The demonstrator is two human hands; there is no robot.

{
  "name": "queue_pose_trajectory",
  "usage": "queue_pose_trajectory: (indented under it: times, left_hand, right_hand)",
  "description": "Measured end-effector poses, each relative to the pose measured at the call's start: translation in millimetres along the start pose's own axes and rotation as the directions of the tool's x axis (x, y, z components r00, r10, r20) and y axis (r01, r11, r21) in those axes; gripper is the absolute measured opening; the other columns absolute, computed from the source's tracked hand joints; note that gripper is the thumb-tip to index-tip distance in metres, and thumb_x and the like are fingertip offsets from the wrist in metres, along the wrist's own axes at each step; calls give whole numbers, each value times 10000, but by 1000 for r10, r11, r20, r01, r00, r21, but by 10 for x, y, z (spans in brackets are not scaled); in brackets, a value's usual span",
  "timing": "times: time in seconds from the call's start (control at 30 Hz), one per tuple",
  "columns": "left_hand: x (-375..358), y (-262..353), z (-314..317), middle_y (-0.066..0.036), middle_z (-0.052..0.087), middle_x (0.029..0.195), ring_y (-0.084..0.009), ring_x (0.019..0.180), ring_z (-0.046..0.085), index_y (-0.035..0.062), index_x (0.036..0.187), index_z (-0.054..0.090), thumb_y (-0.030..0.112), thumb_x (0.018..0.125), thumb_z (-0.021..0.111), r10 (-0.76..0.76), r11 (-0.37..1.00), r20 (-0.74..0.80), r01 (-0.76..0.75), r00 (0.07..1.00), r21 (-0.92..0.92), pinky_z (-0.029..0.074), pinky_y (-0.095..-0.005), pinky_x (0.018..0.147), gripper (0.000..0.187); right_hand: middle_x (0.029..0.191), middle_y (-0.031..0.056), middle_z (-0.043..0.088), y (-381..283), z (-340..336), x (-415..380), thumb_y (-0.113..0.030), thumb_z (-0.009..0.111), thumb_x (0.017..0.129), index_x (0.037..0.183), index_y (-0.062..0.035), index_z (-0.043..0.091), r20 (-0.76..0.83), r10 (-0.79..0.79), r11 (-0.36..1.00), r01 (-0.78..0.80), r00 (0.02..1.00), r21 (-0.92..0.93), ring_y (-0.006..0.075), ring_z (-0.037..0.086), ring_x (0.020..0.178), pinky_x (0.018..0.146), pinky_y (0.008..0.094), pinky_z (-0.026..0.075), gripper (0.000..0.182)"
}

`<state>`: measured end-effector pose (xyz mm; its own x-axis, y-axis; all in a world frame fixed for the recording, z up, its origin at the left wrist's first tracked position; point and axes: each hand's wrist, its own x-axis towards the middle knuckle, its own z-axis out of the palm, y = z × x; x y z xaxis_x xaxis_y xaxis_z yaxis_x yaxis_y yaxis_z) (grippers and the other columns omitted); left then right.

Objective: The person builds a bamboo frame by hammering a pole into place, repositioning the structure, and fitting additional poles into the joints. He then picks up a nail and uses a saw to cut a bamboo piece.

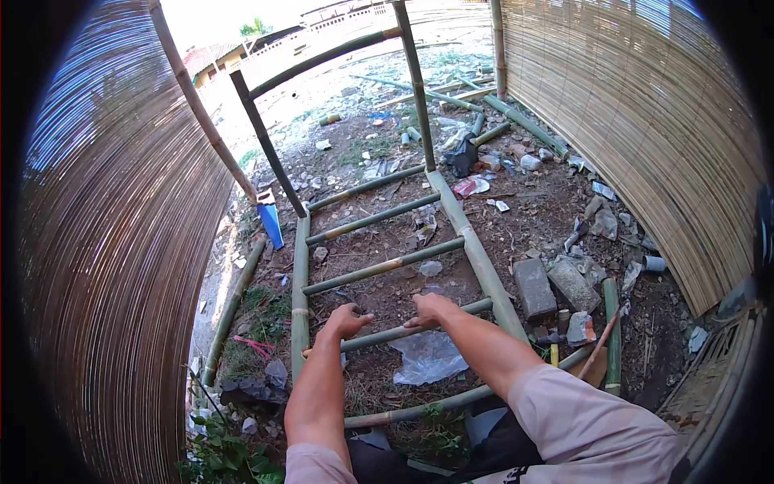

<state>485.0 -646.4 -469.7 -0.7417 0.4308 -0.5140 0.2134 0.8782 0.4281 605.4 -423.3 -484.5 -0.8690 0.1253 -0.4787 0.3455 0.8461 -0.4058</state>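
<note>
A green bamboo frame stretches out ahead of me, with two long side poles [477, 250] and several crosswise bamboo rungs [387, 266]. At its far end two darker uprights rise, joined by a top bar [322, 63]. My left hand [347, 321] hovers close over the nearer rung by the left side pole, fingers stretched inward. Facing it, my right hand [429, 311] has its fingertips right at the same rung, thumb and fingers apart. Neither hand shows anything held. Below the rung lies a clear plastic sheet [427, 359].
Woven bamboo screens [637, 121] stand on both sides. A blue-bladed handsaw [270, 222] leans at the left post. Grey blocks [534, 288], a bamboo piece [611, 339] and rubble lie to the right. A black plastic bag [461, 157] and cut bamboo poles [524, 125] lie farther off.
</note>
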Motion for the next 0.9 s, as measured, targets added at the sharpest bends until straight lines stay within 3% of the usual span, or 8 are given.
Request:
queue_pose_trajectory:
  times: [0.17, 0.23, 0.33, 0.4, 0.47, 0.57, 0.67, 0.9]
  left_hand:
    - [-14, 0, 19, -247, 604, 1251, -353, 1185, 579, -23, 1289, 564, 506, 799, 720, 31, 999, -50, -29, 998, 32, 456, -399, 999, 738]
    - [-56, 36, 11, -205, 690, 1087, -295, 1035, 666, -37, 1169, 638, 490, 788, 747, 69, 997, -101, -66, 992, 30, 507, -367, 898, 660]
    - [-24, 26, 21, -202, 692, 1083, -296, 1029, 667, -31, 1163, 645, 484, 797, 740, 56, 997, -111, -50, 992, 55, 507, -369, 898, 639]
    - [-11, 1, 7, -237, 647, 1168, -348, 1125, 614, -5, 1162, 648, 517, 794, 721, 49, 999, -70, -47, 996, 22, 481, -405, 942, 643]
    - [-67, 75, -44, -224, 666, 1130, -330, 1090, 634, -8, 1140, 661, 519, 789, 725, 50, 999, -25, -49, 998, 12, 489, -398, 926, 636]
    - [111, -108, 43, -195, 702, 1041, -303, 997, 673, -12, 1104, 676, 468, 780, 760, 98, 995, -83, -96, 992, 31, 510, -382, 875, 585]
    - [54, -29, 38, -176, 707, 1028, -276, 971, 679, -12, 1083, 678, 400, 806, 758, 85, 996, -107, -86, 991, -2, 515, -370, 854, 502]
    - [52, 36, 40, -185, 704, 1034, -278, 977, 678, -18, 1081, 675, 397, 811, 755, 71, 997, -83, -73, 994, -20, 515, -368, 862, 501]
  right_hand:
    - [1283, 203, 588, -15, -11, -11, -597, 719, 766, 1293, -54, 505, -2, 7, 1000, -7, 1000, 2, 368, 558, 1207, 992, 464, 466, 787]
    - [1290, 199, 585, -9, -18, -1, -596, 723, 763, 1300, -55, 502, 11, 8, 1000, -8, 1000, -6, 367, 557, 1208, 989, 465, 469, 793]
    - [1286, 198, 588, -31, -43, -11, -592, 724, 765, 1307, -54, 499, 22, 14, 1000, -13, 1000, -9, 363, 564, 1200, 980, 463, 477, 796]
    - [1273, 194, 597, -23, -25, -9, -573, 739, 761, 1303, -52, 504, 4, -4, 1000, 4, 1000, 12, 360, 569, 1193, 972, 457, 485, 787]
    - [1265, 186, 604, -20, -31, -35, -551, 757, 755, 1293, -51, 516, 12, -15, 1000, 15, 1000, 7, 357, 575, 1186, 968, 450, 491, 773]
    - [1253, 206, 600, -15, -1, -32, -565, 721, 783, 1280, -54, 505, 3, -37, 999, 37, 999, 6, 387, 560, 1189, 971, 465, 478, 744]
    - [1255, 190, 605, 9, 48, 35, -543, 735, 778, 1293, -56, 498, 4, -31, 999, 31, 1000, 28, 373, 565, 1189, 972, 458, 479, 748]
    - [1276, 153, 610, 29, 64, 36, -512, 795, 731, 1263, -58, 572, -37, 11, 999, -9, 999, 47, 325, 582, 1186, 945, 424, 512, 734]
